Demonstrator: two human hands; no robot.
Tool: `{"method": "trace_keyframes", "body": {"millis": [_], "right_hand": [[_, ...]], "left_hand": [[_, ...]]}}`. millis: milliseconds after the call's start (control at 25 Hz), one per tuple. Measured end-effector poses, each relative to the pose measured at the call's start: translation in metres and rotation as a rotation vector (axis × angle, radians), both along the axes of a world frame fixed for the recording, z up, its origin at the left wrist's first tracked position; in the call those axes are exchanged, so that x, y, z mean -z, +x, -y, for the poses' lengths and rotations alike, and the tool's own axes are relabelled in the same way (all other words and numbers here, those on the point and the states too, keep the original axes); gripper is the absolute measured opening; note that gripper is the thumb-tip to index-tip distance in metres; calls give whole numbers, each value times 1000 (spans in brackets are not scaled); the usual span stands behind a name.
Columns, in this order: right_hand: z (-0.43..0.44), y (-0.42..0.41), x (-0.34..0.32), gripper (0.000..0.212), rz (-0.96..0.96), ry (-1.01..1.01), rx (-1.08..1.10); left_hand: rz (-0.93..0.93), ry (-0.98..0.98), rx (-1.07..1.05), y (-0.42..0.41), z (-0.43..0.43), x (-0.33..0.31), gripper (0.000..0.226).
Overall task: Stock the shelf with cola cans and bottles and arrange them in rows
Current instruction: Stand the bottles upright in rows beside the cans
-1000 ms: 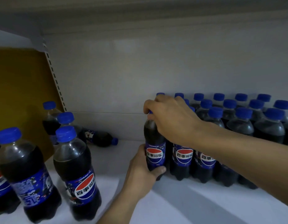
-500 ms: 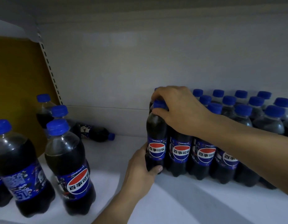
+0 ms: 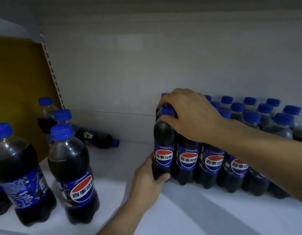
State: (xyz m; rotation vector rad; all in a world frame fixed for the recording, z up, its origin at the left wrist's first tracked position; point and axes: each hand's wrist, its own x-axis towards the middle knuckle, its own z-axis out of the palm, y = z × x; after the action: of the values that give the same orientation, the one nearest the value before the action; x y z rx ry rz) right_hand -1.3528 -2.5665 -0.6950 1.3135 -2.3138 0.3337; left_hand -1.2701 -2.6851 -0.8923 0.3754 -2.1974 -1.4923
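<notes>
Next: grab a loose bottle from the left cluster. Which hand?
Left, probably. The left hand grips the base of the endmost blue-capped dark plastic cola bottle, on the side nearest the loose upright cola bottle. The right hand pinches the held bottle's cap from the right.

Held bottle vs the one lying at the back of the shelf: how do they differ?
Pose: the held bottle stands upright; the lying bottle is on its side, cap pointing right.
Contact: the left hand grips the held bottle's base, the right hand its cap; nothing touches the lying bottle.
Place: held bottle at the left end of the front row; lying bottle apart, by the back wall.
Both: dark cola, blue caps.
</notes>
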Motion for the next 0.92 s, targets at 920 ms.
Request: {"method": "trace_keyframes", "body": {"millis": [920], "right_hand": [[115, 109, -13, 23, 347, 182, -619]], "left_hand": [[-554, -333, -525, 153, 66, -93, 42]]}}
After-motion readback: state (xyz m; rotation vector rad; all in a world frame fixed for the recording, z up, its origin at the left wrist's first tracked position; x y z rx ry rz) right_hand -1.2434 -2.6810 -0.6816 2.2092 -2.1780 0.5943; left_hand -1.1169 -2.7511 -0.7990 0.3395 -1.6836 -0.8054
